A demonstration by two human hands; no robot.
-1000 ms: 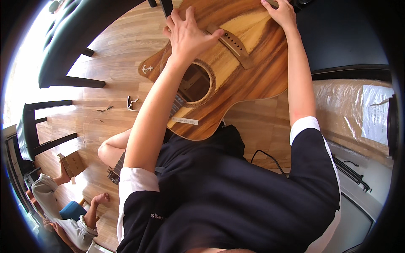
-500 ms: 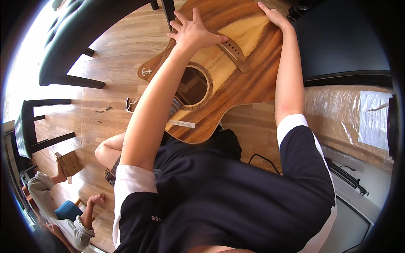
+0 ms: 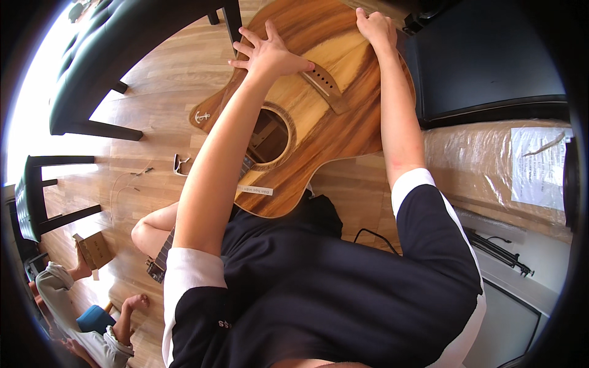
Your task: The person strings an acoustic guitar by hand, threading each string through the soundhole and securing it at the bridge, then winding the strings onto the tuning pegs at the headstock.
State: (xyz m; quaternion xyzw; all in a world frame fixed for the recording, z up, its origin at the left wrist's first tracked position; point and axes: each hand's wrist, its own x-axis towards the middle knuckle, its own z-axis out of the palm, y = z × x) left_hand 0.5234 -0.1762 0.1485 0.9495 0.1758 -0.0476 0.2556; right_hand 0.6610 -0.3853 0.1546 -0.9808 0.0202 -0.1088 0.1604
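Note:
An acoustic guitar (image 3: 343,135) with striped brown wood lies across my lap, its body away from me. No strings show over the round soundhole (image 3: 270,136) or the dark bridge (image 3: 325,87), which has a row of holes. My left hand (image 3: 270,56) rests on the top with fingers spread, its thumb at the bridge's near-left end. Farther right, my right hand (image 3: 377,30) is on the far part of the body, fingers curled in; what they hold, if anything, is hidden. My left forearm covers part of the neck, whose headstock (image 3: 156,267) shows beside my knee.
Left on the wood floor are a capo-like clamp (image 3: 180,164) and thin wire (image 3: 126,184). Black padded seats (image 3: 92,73) stand beyond. Another person's leg (image 3: 58,291) shows at lower left near a cardboard box (image 3: 95,248). A plastic-wrapped carton (image 3: 472,165) and black case (image 3: 491,67) flank my right.
My right hand has moved left from the guitar's edge onto its top, its fingers now curled. The view has shifted slightly; my left hand stays spread beside the bridge.

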